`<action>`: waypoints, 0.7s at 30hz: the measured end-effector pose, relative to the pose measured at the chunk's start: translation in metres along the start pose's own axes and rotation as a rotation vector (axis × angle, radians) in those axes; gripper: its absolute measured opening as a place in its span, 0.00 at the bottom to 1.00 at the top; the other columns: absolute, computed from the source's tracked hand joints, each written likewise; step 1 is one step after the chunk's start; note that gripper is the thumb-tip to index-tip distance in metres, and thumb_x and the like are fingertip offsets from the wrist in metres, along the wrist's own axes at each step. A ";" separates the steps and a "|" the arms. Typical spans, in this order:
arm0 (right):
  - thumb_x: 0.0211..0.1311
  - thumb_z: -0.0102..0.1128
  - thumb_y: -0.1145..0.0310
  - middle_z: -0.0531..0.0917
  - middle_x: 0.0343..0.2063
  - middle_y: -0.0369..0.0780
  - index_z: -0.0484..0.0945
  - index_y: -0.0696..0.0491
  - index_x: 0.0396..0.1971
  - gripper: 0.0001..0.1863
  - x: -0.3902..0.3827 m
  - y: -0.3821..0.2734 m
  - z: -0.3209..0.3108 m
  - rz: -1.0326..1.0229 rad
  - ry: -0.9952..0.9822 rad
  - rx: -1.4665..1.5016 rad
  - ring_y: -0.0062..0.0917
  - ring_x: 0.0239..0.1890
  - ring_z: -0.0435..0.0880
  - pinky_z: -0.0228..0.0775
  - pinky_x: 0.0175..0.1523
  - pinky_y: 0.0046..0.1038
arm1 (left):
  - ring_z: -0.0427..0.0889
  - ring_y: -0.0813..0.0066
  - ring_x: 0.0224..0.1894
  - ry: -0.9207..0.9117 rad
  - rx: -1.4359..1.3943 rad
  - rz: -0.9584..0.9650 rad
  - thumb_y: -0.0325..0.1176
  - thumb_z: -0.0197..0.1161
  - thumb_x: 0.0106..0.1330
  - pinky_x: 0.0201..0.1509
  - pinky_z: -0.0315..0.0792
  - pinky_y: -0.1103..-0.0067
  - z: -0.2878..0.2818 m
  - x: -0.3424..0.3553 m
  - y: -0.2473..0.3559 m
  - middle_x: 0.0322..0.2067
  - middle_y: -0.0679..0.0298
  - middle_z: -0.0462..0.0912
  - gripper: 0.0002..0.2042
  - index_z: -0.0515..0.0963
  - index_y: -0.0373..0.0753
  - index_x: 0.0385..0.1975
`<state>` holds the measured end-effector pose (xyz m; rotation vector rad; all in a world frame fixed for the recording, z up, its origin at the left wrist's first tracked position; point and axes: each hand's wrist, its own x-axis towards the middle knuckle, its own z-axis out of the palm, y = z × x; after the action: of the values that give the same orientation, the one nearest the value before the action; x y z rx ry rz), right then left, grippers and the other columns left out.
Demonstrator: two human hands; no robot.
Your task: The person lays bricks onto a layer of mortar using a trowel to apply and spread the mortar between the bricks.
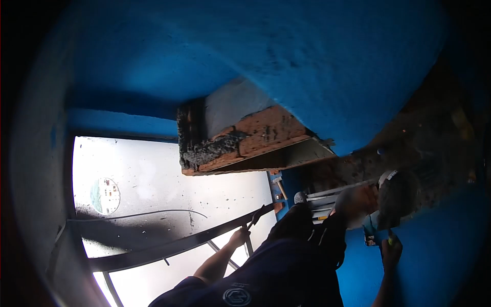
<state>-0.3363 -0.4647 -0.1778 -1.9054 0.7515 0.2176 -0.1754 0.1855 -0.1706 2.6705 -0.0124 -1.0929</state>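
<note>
At lower middle, my left hand (239,237) is closed at a long dark metal rail (189,244), around a thin dark bar (254,219) that stands up across it. I cannot make out whether the bar is part of the rail. On the right, my right hand (391,250) grips a tool with a yellow-green handle (391,239). Its dark end merges with a dark rounded thing (399,199) beyond, so the kind of tool is unclear. Left of that lies a blurred reddish-brown shape (355,204).
A broken brick-and-mortar ledge (255,135) juts out overhead from the blue wall (317,61). A hammer (280,189) lies beside several grey bars (322,203). A loose cable (138,215) crosses the bright, stained surface (153,179) on the left. Small dark-blue object (369,235) near my right hand.
</note>
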 end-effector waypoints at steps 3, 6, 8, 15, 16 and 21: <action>0.64 0.50 0.49 0.60 0.13 0.35 0.67 0.47 0.20 0.19 0.005 -0.116 0.009 -0.317 -0.155 0.113 0.24 0.16 0.58 0.47 0.24 0.31 | 0.78 0.49 0.38 -0.041 -0.020 -0.108 0.42 0.55 0.60 0.39 0.73 0.63 0.015 0.007 -0.021 0.32 0.48 0.78 0.15 0.74 0.34 0.32; 0.66 0.48 0.49 0.65 0.14 0.33 0.66 0.45 0.17 0.20 0.023 -0.185 0.027 -0.342 -0.526 0.365 0.21 0.17 0.62 0.53 0.24 0.30 | 0.77 0.48 0.38 -0.019 -0.140 -0.267 0.40 0.53 0.60 0.40 0.71 0.61 0.029 -0.016 -0.036 0.32 0.48 0.76 0.13 0.74 0.35 0.29; 0.63 0.53 0.54 0.69 0.17 0.32 0.71 0.48 0.28 0.13 0.032 -0.214 0.030 -0.288 -0.536 0.433 0.19 0.20 0.68 0.60 0.26 0.28 | 0.77 0.47 0.38 -0.090 -0.134 -0.122 0.39 0.52 0.60 0.39 0.71 0.62 0.024 -0.007 -0.045 0.31 0.48 0.75 0.12 0.74 0.34 0.28; 0.55 0.63 0.66 0.79 0.36 0.41 0.70 0.56 0.51 0.24 0.060 -0.399 0.038 -0.617 0.032 -0.420 0.27 0.41 0.79 0.72 0.45 0.28 | 0.81 0.57 0.35 -0.036 -0.453 -0.557 0.46 0.55 0.58 0.39 0.73 0.67 0.056 0.008 -0.124 0.30 0.51 0.81 0.18 0.77 0.38 0.40; 0.55 0.64 0.67 0.78 0.39 0.43 0.71 0.57 0.50 0.24 0.060 -0.427 0.048 -0.461 0.051 -0.541 0.29 0.44 0.78 0.72 0.46 0.29 | 0.80 0.60 0.33 -0.019 -0.477 -0.560 0.45 0.55 0.59 0.37 0.72 0.69 0.055 0.003 -0.132 0.28 0.53 0.81 0.18 0.77 0.37 0.40; 0.46 0.66 0.72 0.75 0.39 0.40 0.74 0.54 0.46 0.23 0.042 -0.489 0.097 -0.722 0.378 -1.379 0.33 0.45 0.75 0.65 0.53 0.33 | 0.78 0.68 0.27 0.017 -0.648 -0.542 0.44 0.59 0.59 0.33 0.70 0.73 0.038 -0.008 -0.144 0.25 0.57 0.80 0.18 0.77 0.32 0.36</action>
<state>0.0022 -0.2632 0.1306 -3.4499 -0.0259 -0.1560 -0.2200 0.3165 -0.2256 2.1201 0.9435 -0.9793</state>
